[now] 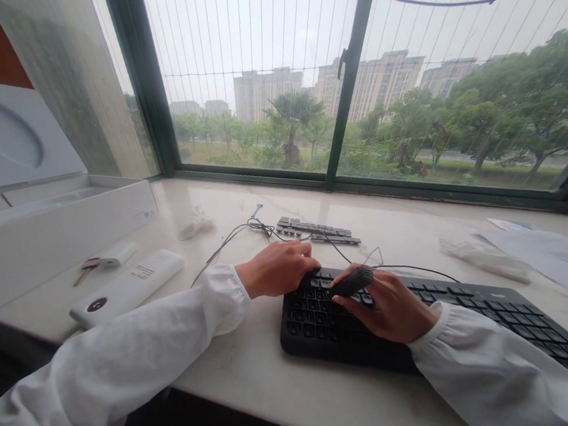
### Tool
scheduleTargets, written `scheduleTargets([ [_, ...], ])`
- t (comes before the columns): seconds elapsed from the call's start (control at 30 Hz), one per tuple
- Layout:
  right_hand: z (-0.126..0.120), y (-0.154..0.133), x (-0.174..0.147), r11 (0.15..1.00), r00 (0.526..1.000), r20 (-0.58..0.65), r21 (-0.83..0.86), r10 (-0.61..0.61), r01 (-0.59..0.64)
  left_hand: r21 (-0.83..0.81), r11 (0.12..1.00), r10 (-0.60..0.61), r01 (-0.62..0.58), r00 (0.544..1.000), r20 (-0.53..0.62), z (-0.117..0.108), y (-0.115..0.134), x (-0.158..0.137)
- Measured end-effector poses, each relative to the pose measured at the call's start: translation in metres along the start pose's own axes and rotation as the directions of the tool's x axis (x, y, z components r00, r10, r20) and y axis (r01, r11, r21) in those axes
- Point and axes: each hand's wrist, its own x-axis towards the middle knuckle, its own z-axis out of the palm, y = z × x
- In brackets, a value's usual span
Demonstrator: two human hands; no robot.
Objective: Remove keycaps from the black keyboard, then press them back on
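Note:
A black keyboard (307, 345) lies at a slant along the white sill, several keycaps off at its left end so the bare sockets show. My left hand (278, 267) is closed at its far left corner, fingers curled against the frame and the fingertips partly hidden. In my right hand (390, 303) is a small black brush (351, 280), pinched between thumb and fingers above the bare sockets. Whether the bristles touch the keyboard I cannot tell. Behind it, loose keycaps (316, 229) sit in rows beside the keyboard's coiled cable (261, 225).
A white power bank (130, 287) and a key (85, 271) lie to the left, before an open white box (59, 228). A blue tool (257, 209) rests behind the cable. Papers (552, 257) and a clear plastic bag (484, 259) are at the right. Windows stand behind.

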Motion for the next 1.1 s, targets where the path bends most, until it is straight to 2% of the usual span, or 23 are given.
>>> scheduleTargets([
  [0.13, 0.001, 0.001, -0.001, 1.000, 1.000, 0.017, 0.006, 0.025, -0.025, -0.003, 1.000, 0.004, -0.005, 1.000, -0.006, 0.001, -0.001, 0.000],
  [0.27, 0.000, 0.002, 0.000, 0.986, 0.987, 0.004, 0.033, 0.162, -0.162, 0.000, 1.000, 0.007, -0.007, 1.000, -0.004, 0.001, -0.001, 0.000],
  [0.33, -0.001, 0.002, 0.001, 0.983, 0.983, 0.007, 0.040, 0.181, -0.181, 0.004, 1.000, 0.010, -0.010, 1.000, -0.003, 0.001, -0.001, 0.000],
  [0.57, -0.003, -0.001, -0.001, 1.000, 0.999, 0.043, 0.019, 0.012, -0.013, 0.009, 1.000, 0.003, -0.003, 1.000, 0.003, 0.001, 0.000, 0.001],
  [0.7, -0.003, 0.001, -0.003, 0.987, 0.990, 0.044, -0.081, -0.134, 0.137, 0.020, 1.000, -0.001, 0.001, 1.000, -0.001, 0.002, -0.002, 0.001],
  [0.77, -0.003, 0.004, -0.004, 0.978, 0.988, 0.021, -0.137, -0.153, 0.155, 0.022, 1.000, 0.008, -0.008, 1.000, -0.004, 0.002, -0.002, 0.001],
  [0.87, -0.004, 0.005, -0.002, 0.988, 0.996, -0.047, -0.134, -0.078, 0.071, 0.013, 1.000, 0.006, -0.006, 1.000, -0.008, 0.002, -0.002, 0.001],
  [1.0, -0.002, -0.004, 0.002, 0.983, 0.978, -0.177, -0.126, 0.109, -0.133, -0.003, 1.000, 0.004, -0.004, 1.000, -0.011, 0.000, 0.000, 0.001],
  [1.1, 0.003, -0.012, 0.006, 0.958, 0.965, -0.155, -0.162, 0.211, -0.235, -0.009, 1.000, 0.007, -0.007, 1.000, -0.008, -0.001, 0.001, 0.000],
])
